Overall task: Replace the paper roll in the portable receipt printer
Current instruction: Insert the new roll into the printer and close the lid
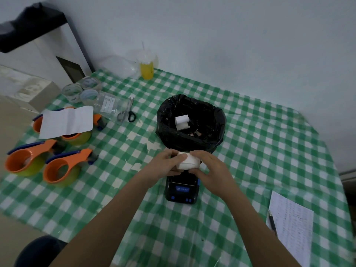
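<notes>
A white paper roll (189,162) is held between both hands just above the far end of the black portable receipt printer (182,190), which lies on the green checked tablecloth. My left hand (165,164) grips the roll's left side, with the thumb over its top. My right hand (210,167) holds its right side. The hands and the roll hide the printer's paper bay and lid. Another white paper roll (182,122) lies inside the black bin bag (192,139) just beyond the hands.
Three orange tape dispensers (57,168) and a white sheet (67,121) lie at the left. Scissors (127,112) and clear tape rolls (81,90) sit farther back, near a yellow drink cup (147,69). A printed sheet with a pen (290,226) lies at the right.
</notes>
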Tool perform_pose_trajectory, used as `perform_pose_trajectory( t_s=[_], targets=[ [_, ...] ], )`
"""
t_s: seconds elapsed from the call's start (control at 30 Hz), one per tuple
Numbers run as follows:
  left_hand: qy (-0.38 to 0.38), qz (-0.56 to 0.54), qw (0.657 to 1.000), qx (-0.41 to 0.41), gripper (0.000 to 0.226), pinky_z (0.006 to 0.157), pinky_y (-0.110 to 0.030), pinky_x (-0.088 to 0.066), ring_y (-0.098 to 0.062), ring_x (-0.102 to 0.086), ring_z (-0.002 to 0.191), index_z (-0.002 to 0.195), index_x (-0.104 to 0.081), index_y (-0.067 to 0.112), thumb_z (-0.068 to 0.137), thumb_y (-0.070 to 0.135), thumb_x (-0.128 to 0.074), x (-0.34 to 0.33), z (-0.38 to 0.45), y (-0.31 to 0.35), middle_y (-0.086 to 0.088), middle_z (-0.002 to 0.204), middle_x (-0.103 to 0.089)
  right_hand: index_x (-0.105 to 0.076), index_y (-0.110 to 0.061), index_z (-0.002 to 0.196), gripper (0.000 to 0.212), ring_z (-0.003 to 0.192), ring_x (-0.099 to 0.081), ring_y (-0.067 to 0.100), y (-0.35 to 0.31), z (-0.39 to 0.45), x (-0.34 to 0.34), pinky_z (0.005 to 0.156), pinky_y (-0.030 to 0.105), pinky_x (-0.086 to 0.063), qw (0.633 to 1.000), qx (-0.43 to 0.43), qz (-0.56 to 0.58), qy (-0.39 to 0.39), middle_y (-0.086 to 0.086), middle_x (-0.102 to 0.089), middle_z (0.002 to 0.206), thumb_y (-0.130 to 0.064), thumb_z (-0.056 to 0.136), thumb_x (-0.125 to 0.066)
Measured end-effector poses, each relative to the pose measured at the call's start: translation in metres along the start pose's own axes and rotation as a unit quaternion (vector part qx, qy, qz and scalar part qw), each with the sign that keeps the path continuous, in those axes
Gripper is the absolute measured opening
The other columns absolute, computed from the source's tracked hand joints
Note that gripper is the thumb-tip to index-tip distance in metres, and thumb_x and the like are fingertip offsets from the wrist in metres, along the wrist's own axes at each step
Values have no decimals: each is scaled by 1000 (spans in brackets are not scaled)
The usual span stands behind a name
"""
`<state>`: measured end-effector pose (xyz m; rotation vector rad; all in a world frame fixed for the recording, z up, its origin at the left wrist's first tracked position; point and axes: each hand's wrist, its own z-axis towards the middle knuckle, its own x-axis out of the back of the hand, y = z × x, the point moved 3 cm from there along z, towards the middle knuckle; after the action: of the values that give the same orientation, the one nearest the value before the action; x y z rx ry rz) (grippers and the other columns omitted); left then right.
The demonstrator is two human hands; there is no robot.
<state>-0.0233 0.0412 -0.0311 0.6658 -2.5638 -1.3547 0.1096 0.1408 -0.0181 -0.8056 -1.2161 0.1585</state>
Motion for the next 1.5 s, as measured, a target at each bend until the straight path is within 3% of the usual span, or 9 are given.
perform_pose_trajectory(
  t_s=[0.17, 0.27, 0.37, 0.5, 0.63, 0.77, 1.1, 1.23, 1.5],
  targets=[
    [-36, 69, 996, 35, 32, 87, -30, -55, -19, -66, 94, 109, -61, 17, 86, 40, -58, 2, 3, -13, -8, 107, -66, -59, -18, 118, 44, 107, -58, 15, 12, -17, -16, 89, 19, -40, 1000, -27, 2, 5, 0, -64, 119, -22, 77, -74],
    [52, 229, 972, 4, 45, 89, -34, -50, -21, -63, 99, 116, -59, 14, 89, 48, -48, 10, 10, -17, -7, 108, -65, -61, -14, 117, 42, 109, -60, 22, 27, -30, -38, 91, 23, -42, 998, -63, 0, 9, 5, -65, 120, -19, 78, -73],
    [150, 328, 928, -96, 30, 87, -33, -46, -25, -58, 104, 114, -60, 12, 92, 30, -51, 15, 18, -18, -10, 112, -60, -60, -10, 119, 42, 108, -62, 28, 40, -35, -60, 90, 36, -51, 996, -82, -34, 3, 11, -65, 121, -16, 79, -71],
    [113, 396, 896, -168, 38, 105, -41, -39, -29, -45, 119, 126, -53, 15, 90, 7, -51, 13, 37, -25, -13, 129, -50, -62, -9, 114, 42, 95, -67, 32, 45, -26, -79, 79, 41, -54, 994, -80, -76, 6, 15, -68, 113, -10, 74, -72],
    [102, 398, 897, -165, 36, 105, -40, -40, -28, -48, 121, 126, -55, 14, 90, 10, -51, 11, 50, -26, -10, 131, -53, -64, -19, 108, 42, 92, -63, 30, 49, -17, -87, 73, 39, -41, 983, -98, -153, 8, 2, -73, 101, -15, 68, -75],
    [105, 402, 896, -160, 30, 97, -35, -44, -25, -52, 116, 120, -59, 14, 92, 12, -49, 12, 58, -29, -9, 125, -58, -59, -25, 121, 38, 111, -48, 31, 57, -12, -92, 87, 39, -31, 978, -156, -138, -23, -3, -66, 121, -21, 83, -63],
    [120, 407, 893, -153, 27, 90, -35, -47, -26, -57, 107, 114, -64, 14, 92, 12, -49, 12, 65, -27, -10, 118, -61, -71, -12, 93, 32, 80, -65, 31, 61, -15, -100, 64, 39, -57, 982, -73, -175, 0, 7, -74, 95, -8, 63, -81],
    [123, 403, 894, -152, 27, 90, -35, -47, -26, -57, 107, 114, -64, 15, 92, 12, -49, 13, 65, -27, -11, 117, -61, -72, -17, 78, 6, 79, -68, 26, 57, -19, -99, 65, 33, -54, 982, -61, -179, 27, 2, -75, 92, -16, 71, -71],
    [122, 404, 891, -169, 27, 90, -38, -49, -26, -58, 106, 113, -65, 15, 91, 12, -51, 13, 62, -30, -10, 117, -61, -71, -11, 73, 19, 74, -56, 22, 62, -23, -105, 68, 26, -44, 985, -76, -145, 53, 2, -68, 78, -18, 81, -56]
  ],
)
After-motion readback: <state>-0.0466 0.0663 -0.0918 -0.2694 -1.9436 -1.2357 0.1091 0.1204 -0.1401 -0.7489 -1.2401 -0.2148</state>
